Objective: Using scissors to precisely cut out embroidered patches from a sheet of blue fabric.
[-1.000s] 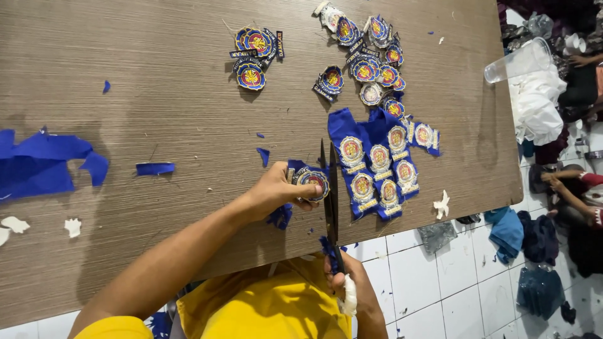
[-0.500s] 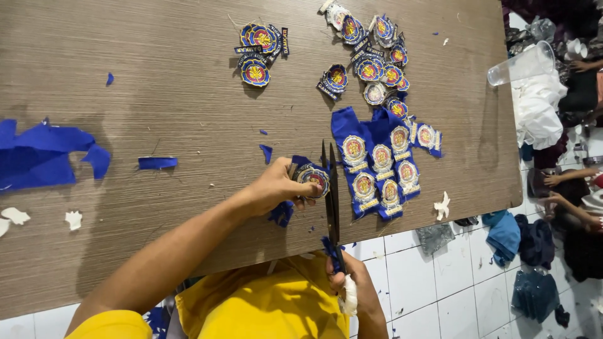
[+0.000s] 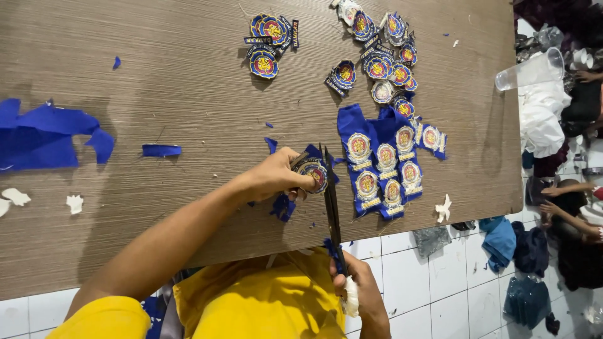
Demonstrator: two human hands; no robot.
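Embroidered patch (image 3: pixel 312 172), round and ringed in blue, is sitting pinched in the left hand (image 3: pixel 276 174) just above the wooden table (image 3: pixel 188 94), trimmed blue fabric trailing beneath it. Black scissors (image 3: pixel 331 204) are lying alongside its right edge, their handles being gripped by the right hand (image 3: pixel 359 292) (fingers closed through the loops). Just beyond, an uncut blue sheet of patches (image 3: pixel 383 163) is resting; finished patches (image 3: pixel 383 59) are lying farther off, blue scraps (image 3: pixel 44 135) well apart to the left.

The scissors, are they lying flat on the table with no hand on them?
No, the right hand grips the scissors by the handles, blades against the patch held by the left hand.
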